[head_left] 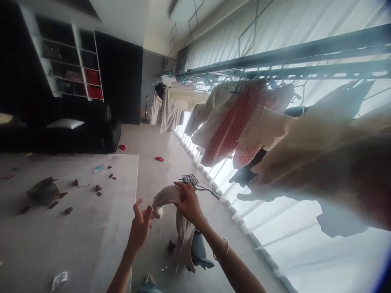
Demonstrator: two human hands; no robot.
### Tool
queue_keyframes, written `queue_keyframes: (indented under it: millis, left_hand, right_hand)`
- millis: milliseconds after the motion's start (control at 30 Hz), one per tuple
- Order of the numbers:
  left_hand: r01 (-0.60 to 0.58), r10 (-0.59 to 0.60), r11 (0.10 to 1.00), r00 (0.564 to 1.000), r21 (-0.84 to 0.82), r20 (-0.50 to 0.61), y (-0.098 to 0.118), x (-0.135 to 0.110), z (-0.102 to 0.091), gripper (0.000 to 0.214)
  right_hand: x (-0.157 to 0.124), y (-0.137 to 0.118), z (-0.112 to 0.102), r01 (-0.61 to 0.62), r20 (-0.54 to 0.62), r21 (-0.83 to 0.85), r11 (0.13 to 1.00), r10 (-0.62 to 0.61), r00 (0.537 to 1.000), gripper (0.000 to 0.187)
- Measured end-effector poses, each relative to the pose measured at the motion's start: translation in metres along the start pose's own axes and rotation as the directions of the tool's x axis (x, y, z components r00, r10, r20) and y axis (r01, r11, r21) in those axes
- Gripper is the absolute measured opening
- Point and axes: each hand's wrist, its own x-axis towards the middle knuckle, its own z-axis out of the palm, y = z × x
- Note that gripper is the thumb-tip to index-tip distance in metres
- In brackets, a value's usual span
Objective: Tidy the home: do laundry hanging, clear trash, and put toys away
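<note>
My right hand (189,205) is closed on a pale pinkish-grey cloth garment (185,240) in the middle of the view. One part of the garment curves over to the left, and the rest hangs down below the hand. My left hand (141,226) is beside the curved end, thumb and forefinger apart, with nothing plainly held; whether a fingertip touches the cloth I cannot tell. Behind the hanging cloth a dark blue-grey fabric (200,250) shows low down, partly hidden. A black wire basket (190,180) is just beyond my right hand.
Clothes, including a red checked garment (235,122), hang from a drying rack (220,67) along the curtained window. A white hanger (153,164) and a red slipper (159,158) lie on the floor. Several small items and a crumpled bag (44,191) litter the pale mat (100,228). A black sofa (91,130) stands behind.
</note>
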Motion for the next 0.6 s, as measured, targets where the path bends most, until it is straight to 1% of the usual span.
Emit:
queue_keyframes:
  millis: [33,100,133,167,200,267,300,333,367,400,433,467,500,533,567,600]
  left_hand:
    - [0.017,-0.015,0.997,1.0,-0.08,0.026,0.005,0.018,0.009,0.082]
    - [0.024,-0.014,0.966,0.999,-0.257,0.038,0.013,0.055,0.023,0.079]
    - [0.015,-0.011,0.946,1.0,-0.324,0.014,0.016,0.075,0.028,0.08]
    - [-0.003,-0.011,0.934,0.999,-0.357,-0.036,0.018,0.095,0.032,0.083]
    - [-0.03,-0.009,0.935,0.994,-0.354,-0.107,0.02,0.116,0.035,0.088]
    - [-0.097,0.025,0.959,0.965,-0.267,-0.26,0.023,0.157,0.037,0.099]
    - [-0.13,0.06,0.968,0.949,-0.213,-0.31,0.023,0.178,0.037,0.1]
    - [-0.161,0.097,0.972,0.937,-0.169,-0.336,0.023,0.198,0.037,0.1]
    - [-0.189,0.132,0.972,0.93,-0.139,-0.344,0.024,0.22,0.037,0.098]
    - [-0.217,0.165,0.969,0.927,-0.122,-0.337,0.024,0.241,0.037,0.097]
    - [-0.246,0.198,0.963,0.923,-0.109,-0.33,0.024,0.264,0.037,0.096]
    - [-0.274,0.232,0.957,0.919,-0.095,-0.318,0.025,0.287,0.037,0.097]
    - [-0.3,0.264,0.95,0.918,-0.081,-0.297,0.026,0.311,0.037,0.098]
    - [-0.322,0.294,0.944,0.919,-0.068,-0.263,0.027,0.336,0.037,0.099]
    - [-0.338,0.317,0.939,0.923,-0.064,-0.216,0.029,0.361,0.036,0.1]
    - [-0.345,0.33,0.936,0.929,-0.073,-0.165,0.032,0.385,0.035,0.101]
  right_hand:
    - [0.016,0.003,0.01,-0.023,-0.005,-0.011,1.0,0.023,1.0,0.056]
    - [0.046,0.006,0.03,-0.043,0.049,-0.031,0.999,0.044,0.998,0.06]
    - [0.06,0.008,0.039,-0.041,0.104,-0.037,0.998,0.044,0.994,0.065]
    - [0.074,0.01,0.047,-0.031,0.175,-0.036,0.999,0.037,0.984,0.074]
    - [0.088,0.012,0.053,-0.017,0.254,-0.023,1.0,0.022,0.967,0.086]
    - [0.118,0.022,0.059,0.009,0.398,0.044,0.999,-0.026,0.917,0.108]
    - [0.136,0.028,0.06,0.012,0.446,0.089,0.996,-0.051,0.893,0.111]
    - [0.156,0.036,0.059,0.006,0.474,0.133,0.991,-0.069,0.878,0.108]
    - [0.178,0.045,0.058,-0.007,0.474,0.17,0.985,-0.075,0.877,0.1]
    - [0.202,0.053,0.056,-0.023,0.44,0.199,0.98,-0.069,0.895,0.09]
    - [0.23,0.062,0.052,-0.032,0.372,0.223,0.974,-0.054,0.927,0.08]
    - [0.26,0.07,0.047,-0.035,0.269,0.245,0.969,-0.034,0.963,0.071]
    - [0.293,0.077,0.039,-0.028,0.13,0.263,0.964,-0.006,0.992,0.063]
    - [0.328,0.082,0.029,-0.015,-0.041,0.277,0.961,0.027,0.999,0.056]
    - [0.364,0.086,0.014,0.003,-0.223,0.282,0.959,0.063,0.973,0.05]
    - [0.402,0.088,-0.004,0.022,-0.399,0.273,0.962,0.093,0.912,0.046]
